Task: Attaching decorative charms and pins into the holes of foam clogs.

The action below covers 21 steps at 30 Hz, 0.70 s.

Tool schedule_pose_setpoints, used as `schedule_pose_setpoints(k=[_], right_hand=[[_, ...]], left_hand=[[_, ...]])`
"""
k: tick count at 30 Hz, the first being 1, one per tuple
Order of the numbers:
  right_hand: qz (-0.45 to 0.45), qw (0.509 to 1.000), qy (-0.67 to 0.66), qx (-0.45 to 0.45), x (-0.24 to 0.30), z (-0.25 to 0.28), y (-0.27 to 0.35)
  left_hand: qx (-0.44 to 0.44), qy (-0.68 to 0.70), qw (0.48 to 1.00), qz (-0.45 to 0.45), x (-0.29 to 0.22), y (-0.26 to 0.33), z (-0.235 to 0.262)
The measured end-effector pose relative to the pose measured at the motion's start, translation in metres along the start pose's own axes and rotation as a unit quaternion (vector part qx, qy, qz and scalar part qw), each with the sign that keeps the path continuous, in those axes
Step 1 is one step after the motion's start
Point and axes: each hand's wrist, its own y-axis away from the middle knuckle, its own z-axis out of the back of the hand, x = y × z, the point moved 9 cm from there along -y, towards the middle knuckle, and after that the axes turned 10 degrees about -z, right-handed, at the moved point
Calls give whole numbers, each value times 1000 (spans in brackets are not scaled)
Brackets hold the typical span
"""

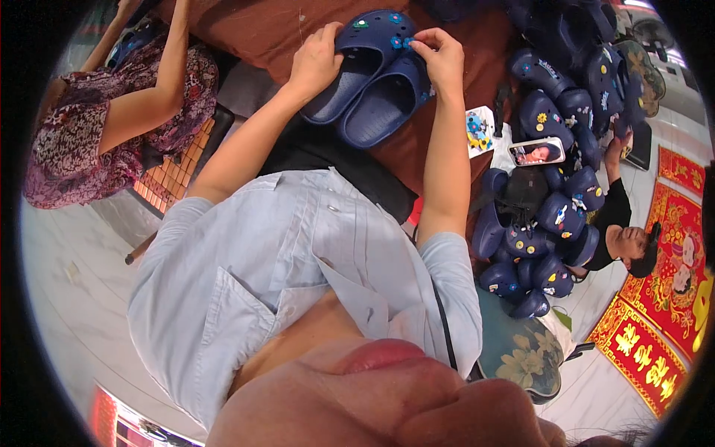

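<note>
The person holds a pair of dark navy clogs of smooth, matte foam rubber (376,82) with both hands, over a rust-brown cloth (275,30) that covers the table. The two clogs lie side by side and touch each other along their length. Each one has a rounded, bulging toe cap with small holes and a deep oval opening for the foot. Their long axis runs diagonally in the picture — the toes point to the upper right, away from the person, and the open heels point to the lower left, toward the chest.

The left hand (316,61) is closed around the outer edge of the left clog, near its toe cap; the fingers curl over the rim and the thumb goes under. The right hand (441,58) rests on the toe cap of the right clog, and its fingertips (418,46) pinch tight on a small blue charm (407,42) that sits on the toe cap. Other small coloured charms, green and blue, are on the left clog's toe.

To the right there is a heap of similar navy clogs with bright charms (547,186), a flat phone with a lit screen (538,153) and a small white card with colourful charms (479,130). Another person in a patterned purple dress (112,112) sits at the upper left.
</note>
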Motion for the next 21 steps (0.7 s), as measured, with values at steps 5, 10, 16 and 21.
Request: schedule_pose_setpoints(k=[5,10,16,21], right_hand=[[-17,999,13,-32,11,3,-3],[-15,997,62,-32,11,-7,-21],[-27,996,74,-37,6,-15,-28],[-19,997,51,-51,3,-15,-33]], left_hand=[[23,-15,1000,7,6,-2,-5],[24,-31,999,-3,6,-6,-7],[27,-15,999,-5,3,-5,-8],[35,-33,999,-18,-1,-5,-6]])
